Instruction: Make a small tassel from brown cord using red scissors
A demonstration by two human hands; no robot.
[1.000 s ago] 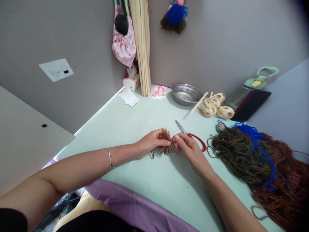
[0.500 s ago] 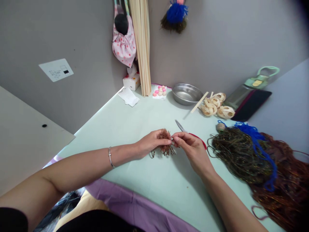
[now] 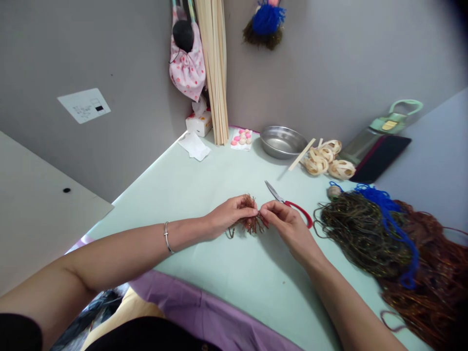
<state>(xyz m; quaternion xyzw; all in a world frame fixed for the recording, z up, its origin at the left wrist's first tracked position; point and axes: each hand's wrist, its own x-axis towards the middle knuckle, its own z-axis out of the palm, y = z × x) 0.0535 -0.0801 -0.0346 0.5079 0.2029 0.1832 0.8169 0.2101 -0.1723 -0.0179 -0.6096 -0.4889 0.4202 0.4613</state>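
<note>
A small brown yarn tassel (image 3: 251, 225) with frayed ends is pinched in my left hand (image 3: 234, 213), thumb laid across it. My right hand (image 3: 287, 222) meets it from the right, thumb and index fingertip closed on strands at the tassel's edge. The fingers hide just which strands these are. Both hands are held over the pale green tabletop (image 3: 219, 273). Just behind my right hand lie the scissors (image 3: 299, 209), red-handled, blades pointing to the back left.
Brown yarn (image 3: 427, 263), olive yarn (image 3: 365, 229) and blue yarn (image 3: 391, 209) are heaped at the right. Behind stand a metal bowl (image 3: 283, 141), coiled wood strips (image 3: 321, 158), a bottle (image 3: 369, 141), pink and cream beads (image 3: 242, 137) and a tissue box (image 3: 199, 123).
My right hand has shifted slightly left, closer to my left fingertips, uncovering more of the red scissor handle. My left hand stays almost in place, still holding the tassel.
</note>
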